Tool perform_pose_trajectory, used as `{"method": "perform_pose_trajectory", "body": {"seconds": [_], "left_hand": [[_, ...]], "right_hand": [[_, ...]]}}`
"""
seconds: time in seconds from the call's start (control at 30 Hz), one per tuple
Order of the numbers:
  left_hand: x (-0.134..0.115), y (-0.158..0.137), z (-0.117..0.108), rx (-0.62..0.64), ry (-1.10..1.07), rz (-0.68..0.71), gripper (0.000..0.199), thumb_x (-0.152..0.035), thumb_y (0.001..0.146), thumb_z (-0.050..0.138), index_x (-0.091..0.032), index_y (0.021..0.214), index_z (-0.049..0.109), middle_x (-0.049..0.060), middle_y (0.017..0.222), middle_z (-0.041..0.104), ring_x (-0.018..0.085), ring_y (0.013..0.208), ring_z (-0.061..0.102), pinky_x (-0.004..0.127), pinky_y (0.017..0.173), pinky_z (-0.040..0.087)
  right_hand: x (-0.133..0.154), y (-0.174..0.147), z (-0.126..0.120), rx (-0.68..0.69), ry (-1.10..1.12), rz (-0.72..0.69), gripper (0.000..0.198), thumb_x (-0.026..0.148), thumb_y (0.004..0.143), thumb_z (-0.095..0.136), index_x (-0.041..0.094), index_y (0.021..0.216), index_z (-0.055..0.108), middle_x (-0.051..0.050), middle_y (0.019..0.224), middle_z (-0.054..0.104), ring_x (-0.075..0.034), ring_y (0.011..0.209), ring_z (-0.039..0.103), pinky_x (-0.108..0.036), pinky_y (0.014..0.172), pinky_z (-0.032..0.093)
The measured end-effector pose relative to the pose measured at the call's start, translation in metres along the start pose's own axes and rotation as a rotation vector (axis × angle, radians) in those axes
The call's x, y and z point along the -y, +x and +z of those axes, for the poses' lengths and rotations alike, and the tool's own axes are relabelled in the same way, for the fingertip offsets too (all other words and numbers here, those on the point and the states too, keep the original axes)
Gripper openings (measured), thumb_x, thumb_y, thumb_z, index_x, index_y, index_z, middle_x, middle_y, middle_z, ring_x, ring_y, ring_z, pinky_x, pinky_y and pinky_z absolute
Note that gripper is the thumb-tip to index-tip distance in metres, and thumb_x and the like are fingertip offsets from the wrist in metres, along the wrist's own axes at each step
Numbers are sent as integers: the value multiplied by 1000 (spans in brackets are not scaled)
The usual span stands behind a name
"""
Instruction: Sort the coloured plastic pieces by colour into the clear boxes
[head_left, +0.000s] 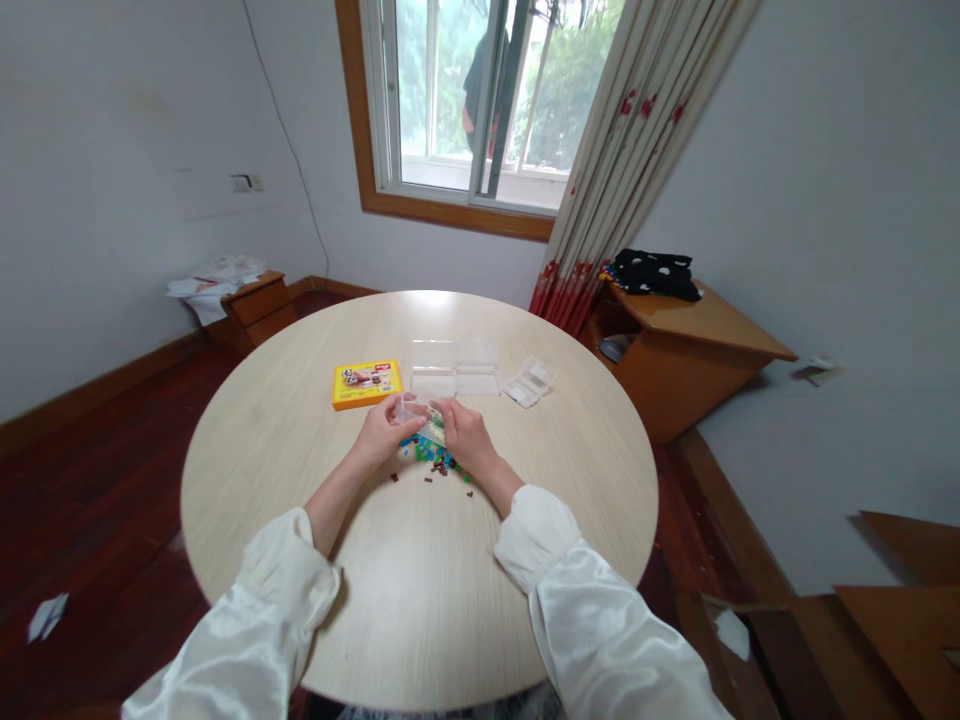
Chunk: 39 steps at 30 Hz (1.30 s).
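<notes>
My left hand (381,434) is closed around one side of a see-through plastic container (432,431) above the middle of the table. The fingers of my right hand (466,436) curl round its other side. Small coloured bits show in or through the plastic; whether it is a box or a bag I cannot tell. Just below both hands lies a loose heap of tiny building bricks (439,460), blue, green and dark brown. A few brown bricks (428,480) are scattered nearer to me.
On the round pale table (420,580), a yellow box (367,384) stands left of my hands. Behind them lies an open clear plastic case (454,382), with a small clear compartment box (529,382) to its right. A wooden cabinet (675,345) with dark cloth (652,273) stands beyond the table.
</notes>
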<state>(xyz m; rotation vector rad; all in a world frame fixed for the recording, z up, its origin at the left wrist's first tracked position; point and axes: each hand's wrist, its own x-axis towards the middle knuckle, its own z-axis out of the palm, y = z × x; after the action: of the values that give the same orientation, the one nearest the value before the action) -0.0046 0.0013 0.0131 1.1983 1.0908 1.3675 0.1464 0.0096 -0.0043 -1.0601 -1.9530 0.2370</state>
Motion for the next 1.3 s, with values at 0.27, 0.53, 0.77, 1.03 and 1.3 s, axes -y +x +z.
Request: {"method": "perform_pose_trajectory", "body": {"seconds": [0.27,0.53,0.77,1.03,1.3], "left_hand": [[1,0,-11,175,-225,-157,68,-21,52,77,-16,116,54,17,119,60,27,111,57,42,96,43],[3,1,-14,216,-96,-6,62,-27,53,80,-14,111,63,15,121,60,29,117,52,44,104,36],[2,-1,-16,280,28,53,59,-32,59,78,-16,113,64,12,123,59,29,117,51,45,105,34],[-5,-4,-14,309,64,104,57,-36,61,77,-19,114,63,8,122,61,28,121,49,45,108,30],[-1,-4,-7,183,-256,6,74,-40,64,75,-25,131,46,13,136,48,26,127,42,42,103,36]], "right_hand": [[-13,0,2,-213,279,173,39,39,95,27,18,94,60,-7,87,69,-16,80,67,-28,73,53],[-27,0,-6,-335,337,302,39,45,92,30,18,86,58,-5,80,64,-17,79,61,-30,73,50],[-32,-1,0,-346,427,352,44,52,91,27,20,92,58,-5,91,62,-17,83,57,-30,72,50],[-26,-2,-2,-352,481,306,43,50,91,29,20,107,54,-9,108,58,-18,98,55,-34,81,52],[-21,3,3,-345,731,379,42,47,76,60,18,106,56,-9,103,64,-20,93,63,-36,82,52]]}}
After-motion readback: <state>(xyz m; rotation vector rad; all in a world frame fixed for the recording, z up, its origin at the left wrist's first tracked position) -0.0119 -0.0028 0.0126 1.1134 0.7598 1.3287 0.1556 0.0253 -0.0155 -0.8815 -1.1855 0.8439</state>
